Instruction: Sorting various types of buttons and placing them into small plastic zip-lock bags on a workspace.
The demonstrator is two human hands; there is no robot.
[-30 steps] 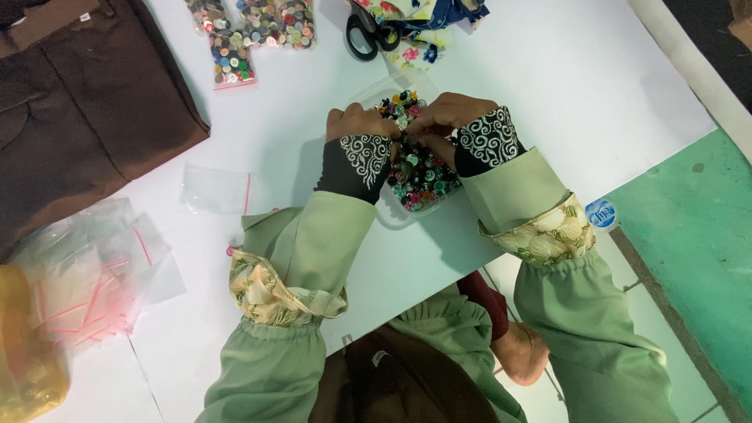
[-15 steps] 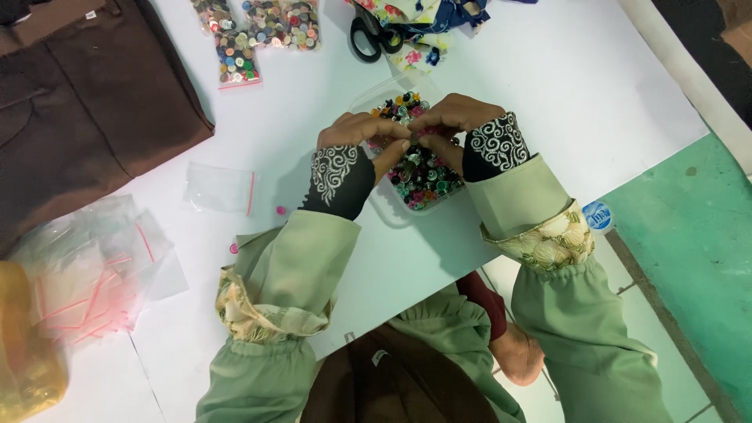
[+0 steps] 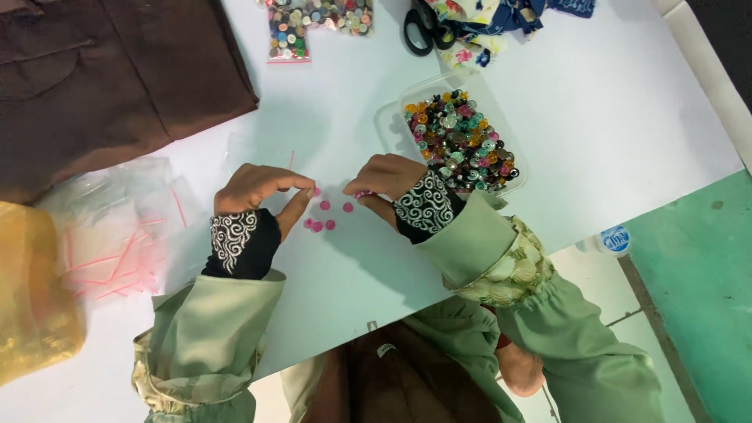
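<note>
Sorting pink buttons (image 3: 326, 215) laid loose on the white table (image 3: 595, 117), a person's left hand (image 3: 258, 188) pinches one by its fingertips as the right hand (image 3: 384, 178) pinches another, just beside a clear tray of mixed buttons (image 3: 458, 141).

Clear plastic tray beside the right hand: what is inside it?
The clear plastic tray holds a heap of mixed coloured buttons. The right hand covers its near corner; lower layers are hidden.

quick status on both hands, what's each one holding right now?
Left hand: fingers pinched together at a pink button; a firm grip cannot be told.
Right hand: fingertips closed on a pink button, just above the white table.
</note>
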